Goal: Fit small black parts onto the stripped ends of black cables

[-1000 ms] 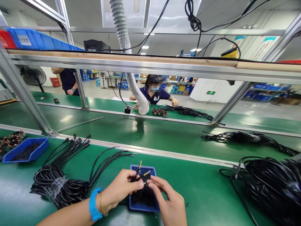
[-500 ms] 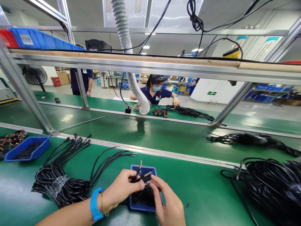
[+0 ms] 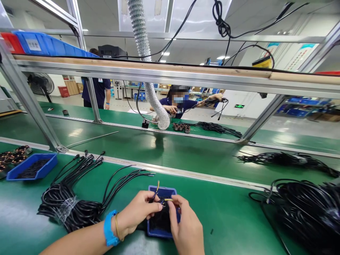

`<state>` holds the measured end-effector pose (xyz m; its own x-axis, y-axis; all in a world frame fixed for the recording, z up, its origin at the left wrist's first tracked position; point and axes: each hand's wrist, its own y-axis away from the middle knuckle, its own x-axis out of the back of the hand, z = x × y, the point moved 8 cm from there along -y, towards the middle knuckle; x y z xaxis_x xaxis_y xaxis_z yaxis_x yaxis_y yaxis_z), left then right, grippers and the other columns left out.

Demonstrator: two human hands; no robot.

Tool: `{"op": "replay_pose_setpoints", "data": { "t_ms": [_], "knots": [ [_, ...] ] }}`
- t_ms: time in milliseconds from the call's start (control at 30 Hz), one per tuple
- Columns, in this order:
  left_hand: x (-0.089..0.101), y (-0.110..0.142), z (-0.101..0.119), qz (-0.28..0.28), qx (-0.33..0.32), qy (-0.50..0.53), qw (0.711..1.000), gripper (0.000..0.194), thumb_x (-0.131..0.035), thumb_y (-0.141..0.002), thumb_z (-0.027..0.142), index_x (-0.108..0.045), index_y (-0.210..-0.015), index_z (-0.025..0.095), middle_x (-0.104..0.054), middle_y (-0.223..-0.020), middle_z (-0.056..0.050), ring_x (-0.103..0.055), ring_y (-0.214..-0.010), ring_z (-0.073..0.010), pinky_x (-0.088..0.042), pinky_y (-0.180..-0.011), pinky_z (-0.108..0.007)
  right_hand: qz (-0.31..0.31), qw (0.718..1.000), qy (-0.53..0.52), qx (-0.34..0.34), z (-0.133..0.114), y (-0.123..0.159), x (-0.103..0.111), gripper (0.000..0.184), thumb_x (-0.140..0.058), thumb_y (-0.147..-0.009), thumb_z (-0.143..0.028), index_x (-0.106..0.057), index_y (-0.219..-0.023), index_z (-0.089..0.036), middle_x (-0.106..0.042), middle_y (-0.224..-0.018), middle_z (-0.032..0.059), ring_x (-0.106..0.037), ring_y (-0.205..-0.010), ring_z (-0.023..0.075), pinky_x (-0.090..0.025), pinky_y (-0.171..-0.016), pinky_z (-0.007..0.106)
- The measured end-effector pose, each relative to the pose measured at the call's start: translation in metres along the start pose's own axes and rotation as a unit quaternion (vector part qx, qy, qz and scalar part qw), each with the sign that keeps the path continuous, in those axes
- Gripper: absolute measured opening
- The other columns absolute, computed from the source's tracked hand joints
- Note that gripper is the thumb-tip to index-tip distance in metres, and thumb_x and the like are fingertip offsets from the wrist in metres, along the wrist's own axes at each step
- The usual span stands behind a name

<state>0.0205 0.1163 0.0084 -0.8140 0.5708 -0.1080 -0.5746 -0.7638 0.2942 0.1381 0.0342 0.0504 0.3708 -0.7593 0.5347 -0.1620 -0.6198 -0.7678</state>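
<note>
My left hand (image 3: 138, 212) pinches the stripped end of a black cable, whose yellow and blue inner wires (image 3: 157, 187) stick up above my fingers. My right hand (image 3: 184, 226) is closed on one yellow wire tip (image 3: 168, 199) beside the left fingers. Both hands hover over a small blue tray (image 3: 170, 193) filled with small black pieces. A blue band and a thin gold bracelet sit on my left wrist. A tied bundle of black cables (image 3: 66, 209) lies left of my hands, its ends fanned toward the back.
A second blue tray (image 3: 33, 166) and copper coils (image 3: 12, 157) are at far left. Piles of black cable (image 3: 305, 209) lie at right. An aluminium frame (image 3: 170, 76) and a ribbed duct hose (image 3: 151, 92) cross ahead. A co-worker (image 3: 177, 102) faces me across the green belt; another person (image 3: 97, 90) stands behind.
My right hand has closed in on the yellow wire tip and the wires sit lower over the tray. The co-worker opposite has lifted a bundle of cables. The standing person moved right.
</note>
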Motion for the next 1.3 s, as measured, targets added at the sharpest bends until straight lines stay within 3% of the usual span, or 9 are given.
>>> {"op": "replay_pose_setpoints", "data": {
  "t_ms": [133, 267, 367, 500, 600, 767, 900, 1067, 1300],
  "knots": [
    [0.001, 0.0, 0.002, 0.001, -0.006, 0.014, 1.0, 0.023, -0.067, -0.062, 0.032, -0.053, -0.072, 0.017, -0.047, -0.061, 0.007, -0.04, -0.053, -0.0079, -0.028, -0.049, -0.022, -0.036, 0.995, -0.002, -0.094, 0.019, 0.005, -0.016, 0.044, -0.045, -0.102, -0.036, -0.044, -0.136, -0.009, -0.075, -0.093, 0.0098, -0.072, -0.073, 0.0203, -0.056, -0.064, 0.031],
    [0.002, -0.001, 0.005, 0.0, -0.017, 0.026, 1.0, 0.024, -0.067, -0.06, 0.03, -0.053, -0.074, 0.017, -0.048, -0.06, 0.007, -0.04, -0.05, -0.0071, -0.028, -0.047, -0.022, -0.254, 0.961, 0.107, -0.007, 0.01, 0.011, -0.065, 0.009, -0.066, -0.087, -0.017, -0.071, -0.095, -0.017, -0.076, -0.083, 0.0092, -0.069, -0.079, 0.0297, -0.051, -0.066, 0.039],
    [0.001, 0.0, 0.007, -0.009, -0.024, 0.03, 0.999, 0.022, -0.066, -0.06, 0.03, -0.051, -0.071, 0.017, -0.047, -0.059, 0.007, -0.04, -0.05, -0.0068, -0.029, -0.048, -0.022, -0.318, 0.94, 0.12, 0.023, 0.002, 0.012, -0.083, 0.015, -0.069, -0.081, -0.006, -0.073, -0.074, -0.019, -0.076, -0.079, 0.009, -0.069, -0.082, 0.0307, -0.049, -0.07, 0.039],
    [0.0, 0.0, 0.007, -0.01, -0.017, 0.029, 0.999, 0.02, -0.065, -0.06, 0.029, -0.052, -0.069, 0.017, -0.047, -0.058, 0.006, -0.041, -0.052, -0.0075, -0.029, -0.049, -0.022, -0.317, 0.941, 0.115, 0.017, 0.004, 0.01, -0.077, 0.02, -0.062, -0.086, -0.006, -0.074, -0.075, -0.019, -0.076, -0.081, 0.0083, -0.069, -0.082, 0.0284, -0.049, -0.069, 0.037],
    [0.0, 0.001, 0.003, -0.008, 0.004, 0.025, 1.0, 0.021, -0.067, -0.057, 0.029, -0.052, -0.067, 0.017, -0.047, -0.056, 0.007, -0.04, -0.051, -0.0074, -0.027, -0.048, -0.022, -0.299, 0.953, 0.042, 0.006, 0.011, 0.011, -0.063, 0.026, -0.055, -0.088, -0.005, -0.073, -0.085, -0.023, -0.076, -0.09, 0.0054, -0.069, -0.084, 0.0237, -0.052, -0.069, 0.031],
    [-0.001, 0.003, 0.002, -0.016, 0.019, 0.011, 1.0, 0.026, -0.07, -0.054, 0.027, -0.047, -0.061, 0.019, -0.043, -0.054, 0.008, -0.032, -0.05, -0.006, -0.021, -0.048, -0.023, -0.14, 0.972, -0.185, -0.032, 0.02, 0.002, -0.018, 0.022, -0.055, -0.094, -0.015, -0.068, -0.11, -0.024, -0.074, -0.092, 0.0019, -0.071, -0.081, 0.0158, -0.056, -0.074, 0.023],
    [0.001, 0.004, 0.002, -0.004, 0.031, 0.01, 0.999, 0.027, -0.071, -0.053, 0.027, -0.046, -0.062, 0.019, -0.041, -0.055, 0.009, -0.031, -0.051, -0.0064, -0.02, -0.048, -0.023, -0.091, 0.97, -0.222, -0.028, 0.016, -0.005, 0.004, 0.019, -0.059, -0.096, -0.022, -0.067, -0.112, -0.029, -0.07, -0.077, -0.0041, -0.067, -0.067, 0.0119, -0.053, -0.065, 0.018],
    [-0.004, 0.004, 0.0, -0.032, 0.037, 0.002, 0.999, 0.027, -0.07, -0.053, 0.025, -0.045, -0.061, 0.02, -0.04, -0.052, 0.01, -0.028, -0.05, -0.0063, -0.018, -0.047, -0.024, -0.109, 0.974, -0.196, -0.02, 0.009, -0.004, -0.001, 0.023, -0.041, -0.102, -0.021, -0.059, -0.116, -0.025, -0.058, -0.07, -0.0035, -0.059, -0.059, 0.0127, -0.051, -0.056, 0.02],
    [-0.006, 0.003, -0.007, -0.043, 0.041, -0.006, 0.998, 0.025, -0.07, -0.055, 0.024, -0.047, -0.062, 0.019, -0.048, -0.056, 0.008, -0.03, -0.05, -0.0062, -0.019, -0.048, -0.024, -0.153, 0.978, -0.143, 0.007, 0.01, 0.01, -0.014, 0.033, -0.036, -0.102, -0.018, -0.04, -0.135, -0.021, -0.062, -0.076, 0.0001, -0.063, -0.068, 0.0169, -0.056, -0.07, 0.029]
  ]
}}
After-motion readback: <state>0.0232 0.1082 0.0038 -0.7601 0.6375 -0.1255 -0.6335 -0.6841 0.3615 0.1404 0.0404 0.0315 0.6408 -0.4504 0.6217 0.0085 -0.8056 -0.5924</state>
